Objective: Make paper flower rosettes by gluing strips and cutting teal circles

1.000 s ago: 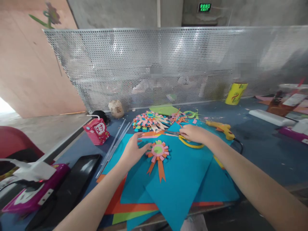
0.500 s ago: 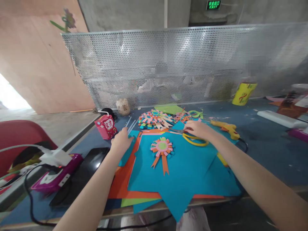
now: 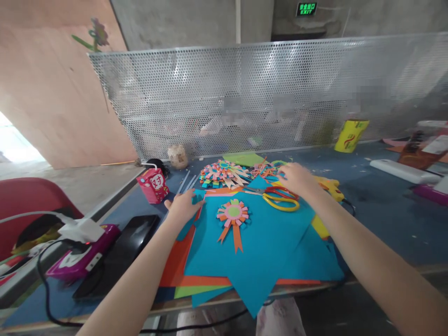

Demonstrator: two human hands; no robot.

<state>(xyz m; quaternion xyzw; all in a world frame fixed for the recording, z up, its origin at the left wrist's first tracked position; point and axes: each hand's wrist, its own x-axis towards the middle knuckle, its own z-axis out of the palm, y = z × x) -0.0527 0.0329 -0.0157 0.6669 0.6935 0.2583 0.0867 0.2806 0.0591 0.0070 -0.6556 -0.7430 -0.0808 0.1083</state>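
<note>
A paper rosette (image 3: 234,212) in pink, orange and green, with two orange tails, lies on the blue paper sheets (image 3: 259,261). My left hand (image 3: 184,205) rests at the left edge of those sheets, fingers apart and holding nothing I can see. Scissors (image 3: 280,200) with one red and one yellow handle lie on the sheets, blades pointing left. Just above their handles is my right hand (image 3: 294,178), its fingers loosely curled and apart, near the thin paper scraps. Behind the sheets sits a pile of finished-looking rosettes (image 3: 224,172).
Left of the sheets are a pink drink carton (image 3: 153,185), white glue sticks (image 3: 189,182), a black phone (image 3: 119,261) and a purple power strip (image 3: 82,256). A yellow glue gun (image 3: 331,187) lies right. A perforated metal screen (image 3: 210,93) stands behind.
My right hand has let go of the scissors and moved up and slightly right, baring their red handle. My left hand has shifted right and down onto the paper's edge.
</note>
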